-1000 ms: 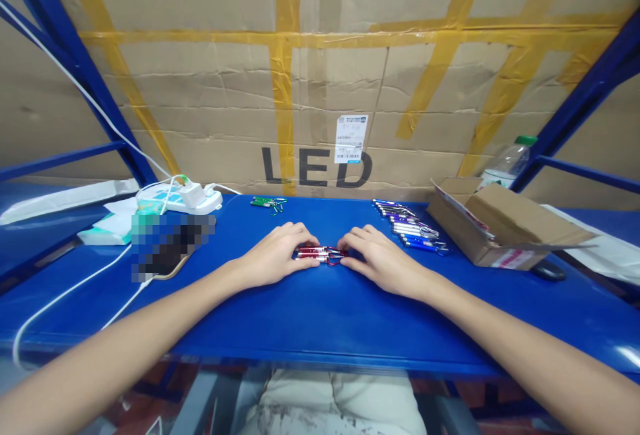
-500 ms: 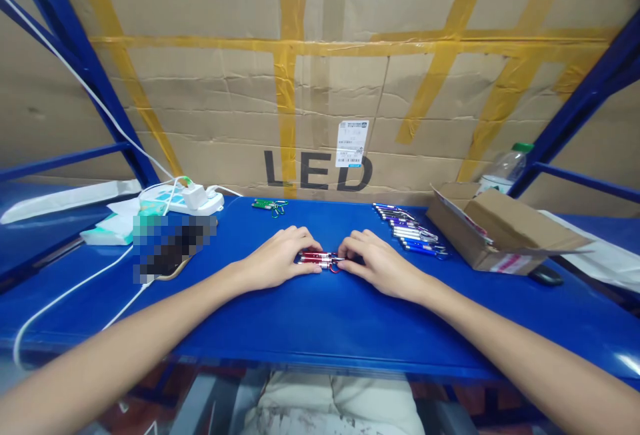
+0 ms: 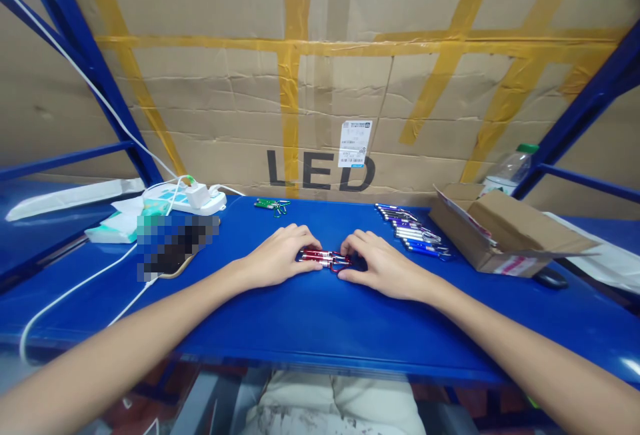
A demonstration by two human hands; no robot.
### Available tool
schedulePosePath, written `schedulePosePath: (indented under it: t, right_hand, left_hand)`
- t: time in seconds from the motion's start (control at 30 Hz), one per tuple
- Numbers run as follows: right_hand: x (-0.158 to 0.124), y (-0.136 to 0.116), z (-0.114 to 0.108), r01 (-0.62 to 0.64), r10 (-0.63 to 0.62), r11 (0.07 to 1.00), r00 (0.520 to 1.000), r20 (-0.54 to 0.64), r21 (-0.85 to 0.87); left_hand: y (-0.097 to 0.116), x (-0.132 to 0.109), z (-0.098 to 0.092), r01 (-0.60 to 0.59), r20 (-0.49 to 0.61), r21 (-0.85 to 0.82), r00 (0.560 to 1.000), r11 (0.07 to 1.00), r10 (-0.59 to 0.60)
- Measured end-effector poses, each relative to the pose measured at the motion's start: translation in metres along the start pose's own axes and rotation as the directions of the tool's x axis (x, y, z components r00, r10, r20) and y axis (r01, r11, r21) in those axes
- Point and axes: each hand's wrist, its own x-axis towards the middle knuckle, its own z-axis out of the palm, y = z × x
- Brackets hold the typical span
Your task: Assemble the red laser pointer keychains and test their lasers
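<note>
Bundle of red keychain lights (image 3: 320, 256) held at both ends

Nearest: light trousers (image 3: 330, 405) under the front edge of the blue desk (image 3: 320, 328); both forearms reach forward across it.

Change vs. 0.5 s and 1.0 s ago: both hands are on the same bundle at the same spot, mid-desk. The right hand (image 3: 383, 265) has crept slightly inward, and the red clips (image 3: 341, 263) at that end show a little more. Nothing else on the desk has shifted.

Left hand (image 3: 280, 258): fingers together, curled down onto the left end of the bundle. Right hand: fingers arched and closed over the clip end, thumb flat on the desk beneath it. The bundle lies flat between the two hands.

Counts:
- Red lights: at least two barrels visible; the rest is hidden by fingers, so the total cannot be told.
- Blue and purple lights (image 3: 415, 234): one row to the right, well apart from the hands; too small to count.
- Green light (image 3: 267, 204): one small cluster farther back, left of centre.
- Open cardboard box (image 3: 505, 235): 1, far right.
- Power strip (image 3: 185, 200): 1, far left, white cable (image 3: 75, 292) trailing forward.
- Plastic bottle (image 3: 507, 168): 1, behind the box.

Farthest: taped cardboard wall (image 3: 320, 88) printed "LED", with one white label (image 3: 355, 144).
</note>
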Motion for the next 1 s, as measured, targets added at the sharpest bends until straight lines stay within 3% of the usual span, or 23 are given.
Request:
schedulePosePath:
  t: [0.4, 1.0]
  right_hand:
    - [0.000, 0.010, 0.002, 0.064, -0.063, 0.998, 0.998, -0.031, 0.018]
    - [0.003, 0.014, -0.001, 0.021, -0.020, 0.993, 1.000, -0.009, 0.119]
  left_hand:
    - [-0.002, 0.000, -0.002, 0.016, -0.001, -0.004, 1.000, 1.000, -0.016]
    - [-0.005, 0.001, -0.003, -0.007, 0.026, 0.023, 1.000, 1.000, 0.006]
